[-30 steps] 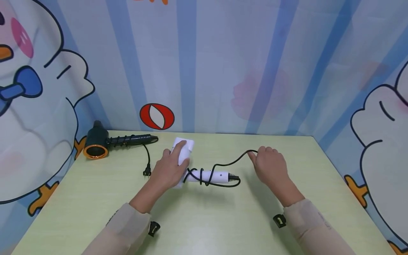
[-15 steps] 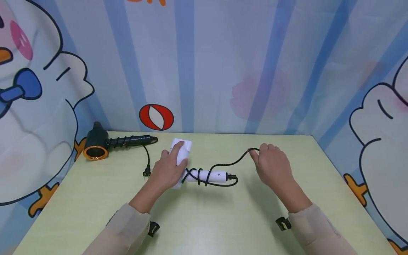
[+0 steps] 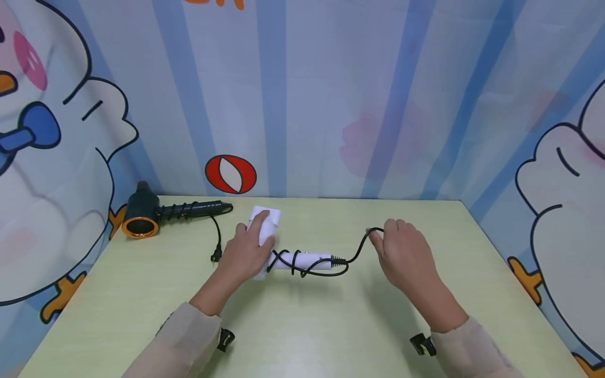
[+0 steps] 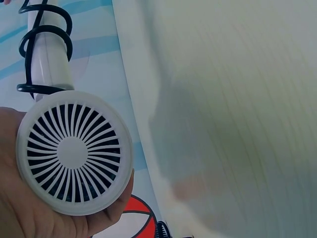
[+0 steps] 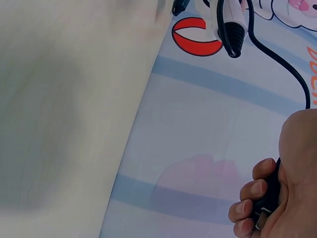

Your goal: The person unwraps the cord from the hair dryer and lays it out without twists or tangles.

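A pale lavender-white hair dryer (image 3: pixel 302 261) is held up above the table, its handle pointing right. My left hand (image 3: pixel 247 253) grips it round the head, and the round slatted grille (image 4: pixel 73 153) fills the lower left of the left wrist view. Black cord (image 3: pixel 362 245) loops loosely round the handle and runs across to my right hand (image 3: pixel 407 256). In the right wrist view the curled fingers (image 5: pixel 256 189) of that hand hold the cord's plug end (image 5: pixel 267 198), partly hidden by the palm.
At the back left of the table (image 3: pixel 302 336) lies a black hair dryer (image 3: pixel 143 210) with an orange ring. Its cord is wound round the handle, and its plug (image 3: pixel 216 254) lies near my left hand. A patterned backdrop (image 3: pixel 321 94) stands behind the table.
The cord's free stretch has swung from the middle of the handle to its right end. My right hand has lowered slightly; the left hand and dryer have shifted slightly left in view.
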The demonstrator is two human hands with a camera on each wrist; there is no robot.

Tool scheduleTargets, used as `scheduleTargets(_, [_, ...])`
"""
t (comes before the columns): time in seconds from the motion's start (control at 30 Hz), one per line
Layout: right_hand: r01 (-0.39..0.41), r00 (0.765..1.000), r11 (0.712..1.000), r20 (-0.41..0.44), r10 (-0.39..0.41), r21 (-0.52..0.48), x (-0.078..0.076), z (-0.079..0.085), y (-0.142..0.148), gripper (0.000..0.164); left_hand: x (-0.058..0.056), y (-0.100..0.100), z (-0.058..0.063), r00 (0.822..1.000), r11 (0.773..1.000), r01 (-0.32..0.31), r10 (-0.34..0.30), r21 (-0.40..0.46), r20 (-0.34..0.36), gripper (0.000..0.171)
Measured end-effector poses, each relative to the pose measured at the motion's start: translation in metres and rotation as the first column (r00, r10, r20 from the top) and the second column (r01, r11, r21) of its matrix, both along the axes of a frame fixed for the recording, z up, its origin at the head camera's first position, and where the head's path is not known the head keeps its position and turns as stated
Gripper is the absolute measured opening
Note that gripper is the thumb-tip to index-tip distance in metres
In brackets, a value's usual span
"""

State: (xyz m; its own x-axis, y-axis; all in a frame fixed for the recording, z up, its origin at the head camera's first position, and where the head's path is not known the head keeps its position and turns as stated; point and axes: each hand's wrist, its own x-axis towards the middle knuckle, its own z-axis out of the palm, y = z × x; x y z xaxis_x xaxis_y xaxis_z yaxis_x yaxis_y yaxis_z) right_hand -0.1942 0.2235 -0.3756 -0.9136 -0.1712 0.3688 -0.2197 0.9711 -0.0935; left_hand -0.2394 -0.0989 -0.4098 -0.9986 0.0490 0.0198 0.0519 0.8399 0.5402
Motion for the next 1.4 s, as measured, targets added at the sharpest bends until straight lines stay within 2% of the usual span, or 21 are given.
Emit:
scheduleTargets(0.3, [-0.021, 1.0, 1.0, 0.012, 0.021, 0.012, 0.012, -0.002, -0.004, 0.041, -0.002, -0.003, -0.002, 1.0, 1.0, 0.003, -0.003, 0.003, -0.006, 0.064])
scheduleTargets(0.53, [-0.04, 0.999, 0.999, -0.012, 0.04, 0.023, 0.017, -0.003, -0.005, 0.041, -0.003, -0.005, -0.003, 1.0, 1.0, 0.007, -0.007, -0.002, -0.007, 0.064])
scheduleTargets(0.83, [-0.032, 0.999, 0.998, 0.016, 0.032, 0.047, 0.023, -0.007, -0.006, 0.042, -0.004, -0.006, -0.004, 1.0, 1.0, 0.003, -0.003, -0.008, -0.003, 0.064])
scheduleTargets(1.17, [-0.045, 0.997, 0.991, -0.061, 0.053, 0.122, 0.026, -0.016, -0.004, 0.044, -0.005, -0.006, -0.004, 1.0, 1.0, -0.005, 0.005, -0.013, 0.007, 0.064])
scheduleTargets(1.4, [-0.057, 0.998, 0.989, -0.019, 0.061, 0.135, 0.033, -0.017, -0.006, 0.043, -0.005, -0.007, -0.001, 1.0, 1.0, -0.005, 0.005, -0.016, 0.007, 0.065])
